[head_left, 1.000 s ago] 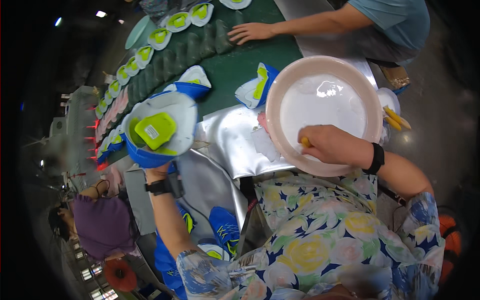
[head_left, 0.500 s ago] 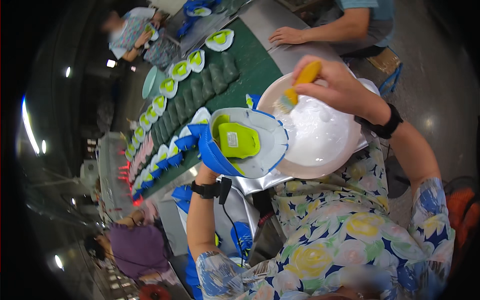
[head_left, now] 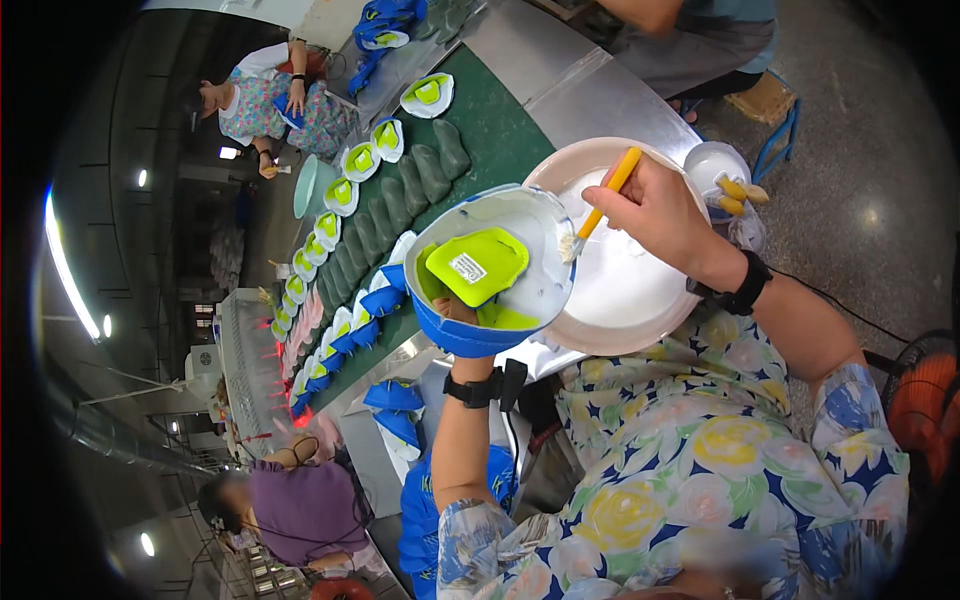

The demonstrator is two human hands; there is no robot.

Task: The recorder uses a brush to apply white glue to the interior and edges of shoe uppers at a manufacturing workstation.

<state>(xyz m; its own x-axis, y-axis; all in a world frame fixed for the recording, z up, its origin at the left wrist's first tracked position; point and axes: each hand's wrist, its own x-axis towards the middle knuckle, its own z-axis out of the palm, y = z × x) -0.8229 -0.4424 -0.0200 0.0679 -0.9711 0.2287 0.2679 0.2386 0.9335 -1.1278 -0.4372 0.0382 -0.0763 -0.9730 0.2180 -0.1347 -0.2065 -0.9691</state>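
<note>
My left hand (head_left: 458,312) holds up a blue shoe upper (head_left: 465,335), its fingers partly hidden inside it. The upper's pale lining faces me, with a lime-green tongue (head_left: 480,265) bearing a white label. My right hand (head_left: 655,212) is closed round the yellow handle of a paintbrush (head_left: 608,202). Whitish bristles meet the lining near the upper's right edge. Beneath the brush and right hand, a wide pale-pink basin (head_left: 585,155) contains thick white liquid.
Several uppers (head_left: 360,160) and dark foot-shaped forms (head_left: 430,172) line a green conveyor belt (head_left: 505,110). Beyond the basin stands a small white tub (head_left: 712,160) with yellow-handled brushes. Blue uppers (head_left: 395,395) lie beside my left forearm. Co-workers sit around the belt.
The brush has come from over the basin to the upper's lining, its handle now more upright. My left hand has turned the upper slightly. A co-worker's hand has left the metal table.
</note>
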